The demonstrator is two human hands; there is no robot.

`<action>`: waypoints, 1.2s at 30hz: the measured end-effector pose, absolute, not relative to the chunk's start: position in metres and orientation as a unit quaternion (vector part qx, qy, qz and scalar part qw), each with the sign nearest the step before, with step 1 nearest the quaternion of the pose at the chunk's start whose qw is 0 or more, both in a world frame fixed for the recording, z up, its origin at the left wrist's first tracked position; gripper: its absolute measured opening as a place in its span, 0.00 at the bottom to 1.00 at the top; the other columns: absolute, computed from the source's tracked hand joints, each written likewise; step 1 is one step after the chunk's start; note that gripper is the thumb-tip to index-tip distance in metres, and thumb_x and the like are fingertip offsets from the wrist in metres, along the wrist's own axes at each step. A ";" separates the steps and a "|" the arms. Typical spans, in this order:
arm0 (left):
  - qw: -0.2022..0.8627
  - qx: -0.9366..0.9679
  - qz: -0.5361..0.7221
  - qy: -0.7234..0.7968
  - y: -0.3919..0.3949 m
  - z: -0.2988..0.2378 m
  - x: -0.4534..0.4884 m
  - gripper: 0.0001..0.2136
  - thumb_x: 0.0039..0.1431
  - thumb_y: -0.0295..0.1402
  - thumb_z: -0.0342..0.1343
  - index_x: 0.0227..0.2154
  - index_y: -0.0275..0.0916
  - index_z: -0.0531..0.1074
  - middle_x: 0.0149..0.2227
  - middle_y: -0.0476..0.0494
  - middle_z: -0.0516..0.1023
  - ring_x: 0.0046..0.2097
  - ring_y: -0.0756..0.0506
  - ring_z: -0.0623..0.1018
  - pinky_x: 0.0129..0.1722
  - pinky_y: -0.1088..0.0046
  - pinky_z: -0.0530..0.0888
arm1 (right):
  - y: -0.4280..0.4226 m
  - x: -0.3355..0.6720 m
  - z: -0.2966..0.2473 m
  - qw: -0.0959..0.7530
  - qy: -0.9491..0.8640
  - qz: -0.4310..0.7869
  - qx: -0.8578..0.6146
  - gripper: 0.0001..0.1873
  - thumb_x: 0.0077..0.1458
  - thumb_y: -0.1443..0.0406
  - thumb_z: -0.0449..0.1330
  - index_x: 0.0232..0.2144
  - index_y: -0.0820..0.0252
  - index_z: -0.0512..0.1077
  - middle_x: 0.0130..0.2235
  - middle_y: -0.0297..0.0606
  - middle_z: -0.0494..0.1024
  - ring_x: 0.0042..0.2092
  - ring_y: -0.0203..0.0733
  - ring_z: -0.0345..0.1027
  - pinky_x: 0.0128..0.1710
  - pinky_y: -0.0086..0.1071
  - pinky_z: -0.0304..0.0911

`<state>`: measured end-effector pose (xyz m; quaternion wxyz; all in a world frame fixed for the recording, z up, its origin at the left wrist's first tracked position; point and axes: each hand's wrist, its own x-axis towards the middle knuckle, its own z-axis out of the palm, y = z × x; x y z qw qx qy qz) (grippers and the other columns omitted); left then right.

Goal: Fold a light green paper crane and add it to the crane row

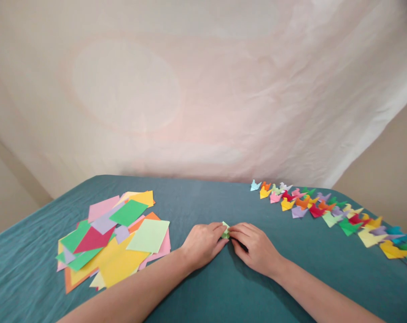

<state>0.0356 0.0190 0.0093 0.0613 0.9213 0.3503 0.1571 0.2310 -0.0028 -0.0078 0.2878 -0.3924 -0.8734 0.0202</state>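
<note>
A small folded piece of light green paper (225, 230) lies on the teal cloth in the middle of the table, between my hands. My left hand (203, 244) is closed over its left side, fingers together and pressing it down. From the right, my right hand (253, 246) pinches the paper's right edge between thumb and fingers. Much of the paper is hidden under the fingertips, so its full folded shape cannot be made out.
Left of my hands lies a loose pile of coloured paper sheets (123, 260), with a light green sheet (149, 236) on top. Rows of folded paper birds (302, 203) run along the right side. A pale curtain (203, 89) hangs behind the table (197, 202).
</note>
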 end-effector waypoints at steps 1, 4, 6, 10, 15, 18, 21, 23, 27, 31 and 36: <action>0.062 0.920 0.159 0.353 0.019 0.009 0.036 0.13 0.63 0.36 0.45 0.49 0.42 0.64 0.49 0.45 0.72 0.47 0.46 0.74 0.47 0.70 0.71 | -0.003 0.231 -0.008 0.287 -0.874 0.017 -0.392 0.11 0.55 0.71 0.51 0.39 0.59 0.71 0.40 0.40 0.75 0.42 0.41 0.67 0.44 0.37 0.64; 0.062 0.917 0.162 0.360 0.019 0.008 0.036 0.13 0.63 0.35 0.44 0.49 0.41 0.64 0.49 0.45 0.72 0.47 0.46 0.74 0.46 0.70 0.71 | -0.003 0.231 -0.007 0.281 -0.877 0.000 -0.390 0.12 0.56 0.71 0.51 0.40 0.59 0.72 0.42 0.41 0.74 0.44 0.42 0.66 0.44 0.37 0.64; 0.060 0.915 0.162 0.363 0.020 0.007 0.036 0.13 0.63 0.34 0.43 0.48 0.41 0.65 0.48 0.45 0.72 0.46 0.46 0.74 0.46 0.70 0.71 | -0.003 0.231 -0.007 0.272 -0.880 -0.012 -0.390 0.12 0.56 0.70 0.51 0.40 0.59 0.72 0.43 0.42 0.74 0.45 0.43 0.66 0.45 0.38 0.63; 0.048 0.916 0.158 0.365 0.024 0.005 0.036 0.12 0.63 0.32 0.43 0.47 0.41 0.65 0.46 0.46 0.73 0.45 0.47 0.74 0.44 0.71 0.72 | -0.005 0.229 -0.006 0.244 -0.882 -0.033 -0.401 0.11 0.57 0.68 0.53 0.41 0.60 0.72 0.46 0.42 0.72 0.47 0.44 0.64 0.46 0.39 0.62; 0.004 0.921 0.134 0.365 0.027 0.003 0.038 0.09 0.63 0.30 0.44 0.40 0.39 0.68 0.40 0.46 0.74 0.41 0.47 0.75 0.40 0.71 0.72 | -0.006 0.226 -0.006 0.210 -0.880 -0.055 -0.422 0.11 0.57 0.66 0.54 0.42 0.58 0.71 0.49 0.42 0.71 0.49 0.46 0.63 0.46 0.40 0.62; -0.029 0.926 0.115 0.359 0.028 0.002 0.039 0.09 0.63 0.29 0.43 0.37 0.38 0.68 0.37 0.45 0.74 0.37 0.47 0.76 0.37 0.71 0.73 | -0.006 0.225 -0.006 0.192 -0.881 -0.059 -0.429 0.11 0.57 0.66 0.54 0.42 0.58 0.71 0.51 0.41 0.70 0.49 0.46 0.63 0.46 0.40 0.61; -0.057 0.928 0.103 0.353 0.028 0.001 0.040 0.08 0.63 0.30 0.43 0.35 0.37 0.68 0.35 0.45 0.73 0.34 0.46 0.75 0.33 0.71 0.73 | -0.006 0.224 -0.006 0.178 -0.882 -0.060 -0.432 0.11 0.58 0.65 0.54 0.43 0.58 0.71 0.50 0.41 0.70 0.49 0.46 0.63 0.46 0.40 0.60; -0.070 0.929 0.100 0.350 0.028 0.001 0.040 0.08 0.63 0.30 0.43 0.34 0.37 0.67 0.34 0.46 0.72 0.32 0.46 0.75 0.31 0.71 0.72 | -0.006 0.223 -0.005 0.169 -0.884 -0.059 -0.433 0.11 0.58 0.65 0.53 0.43 0.58 0.70 0.50 0.40 0.70 0.49 0.46 0.63 0.46 0.40 0.60; -0.091 0.930 0.105 0.341 0.029 0.002 0.041 0.08 0.62 0.30 0.43 0.33 0.37 0.67 0.32 0.46 0.71 0.31 0.47 0.74 0.28 0.72 0.71 | -0.007 0.223 -0.004 0.162 -0.884 -0.054 -0.435 0.10 0.58 0.65 0.54 0.42 0.58 0.71 0.50 0.40 0.70 0.49 0.46 0.63 0.46 0.40 0.60; -0.109 0.924 0.120 0.346 0.028 0.003 0.041 0.08 0.62 0.30 0.43 0.32 0.37 0.66 0.31 0.46 0.71 0.31 0.46 0.73 0.28 0.71 0.70 | -0.007 0.223 -0.003 0.170 -0.881 -0.056 -0.437 0.12 0.57 0.65 0.54 0.44 0.58 0.71 0.51 0.42 0.69 0.49 0.47 0.63 0.46 0.41 0.60; -0.116 0.916 0.131 0.360 0.027 0.004 0.042 0.08 0.62 0.30 0.44 0.31 0.38 0.66 0.31 0.46 0.71 0.32 0.46 0.73 0.30 0.71 0.69 | -0.007 0.223 -0.006 0.181 -0.879 -0.057 -0.437 0.13 0.58 0.64 0.54 0.45 0.56 0.70 0.51 0.44 0.69 0.49 0.47 0.63 0.46 0.42 0.60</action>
